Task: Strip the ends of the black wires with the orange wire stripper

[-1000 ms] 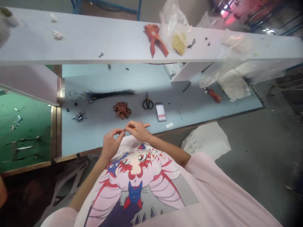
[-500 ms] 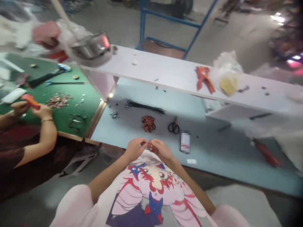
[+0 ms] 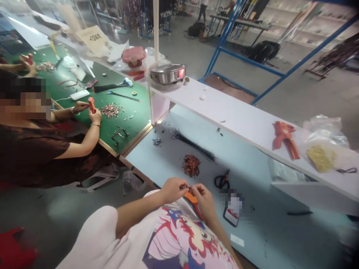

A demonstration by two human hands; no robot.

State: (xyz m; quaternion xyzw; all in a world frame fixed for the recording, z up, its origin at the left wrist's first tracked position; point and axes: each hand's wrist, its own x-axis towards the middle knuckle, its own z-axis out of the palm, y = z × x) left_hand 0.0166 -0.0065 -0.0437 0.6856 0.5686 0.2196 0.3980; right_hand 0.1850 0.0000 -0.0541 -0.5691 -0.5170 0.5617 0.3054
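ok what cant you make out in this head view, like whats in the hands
Head view:
The tool's front end: the orange tool disappears behind the left hand and right hand, hiding what they pinch.
The flat item beside the scissors: pixelated.
The reddish pile: single pieces too small to identify.

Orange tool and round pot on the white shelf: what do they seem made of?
The orange tool looks like glossy moulded plastic: even colour, smooth shine. The pot looks like polished steel, from its bright reflections; exact metal unclear.
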